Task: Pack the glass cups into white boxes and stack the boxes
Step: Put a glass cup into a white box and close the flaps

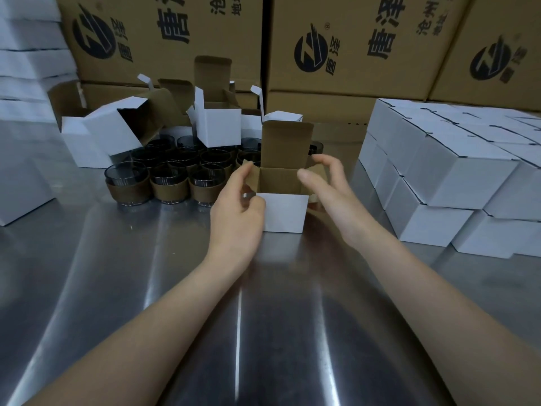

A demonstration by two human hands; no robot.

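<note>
Head view: packing looks partway through, judging from the spread on the brushed steel table [140, 288].
Done: large stack of closed white cardboard boxes [439, 177], at least two layers, to the right of the open white cardboard box with brown inside [282, 212].
Remaining: cluster of dark glass cups with brown sleeves [169, 183], unpacked, to the left of and behind the open box; several empty white boxes with raised lids [216, 124] behind that box, some resting on the cups.
Step in hand: probably folding the flaps of the open box, or readying it for a cup; no cup seen inside, floor of the box hidden from this angle.
Open box: upright on the table, between both hands, lid flap standing up at the back, side flaps splayed outward.
Left hand [237, 206]: at the left side of the open box, wrist low, forearm reaching in from below; fingertips pinch the left side flap, thumb lies against the white front corner.
Right hand [328, 189]: at the right side of the open box, a little higher than the other; thumb and curled forefinger set around the right side flap, seemingly pinching it; remaining fingers tucked behind, hard to read.
Background: tall brown printed cartons [351, 45] behind the open box; more white boxes [23, 68] far to its left.
</note>
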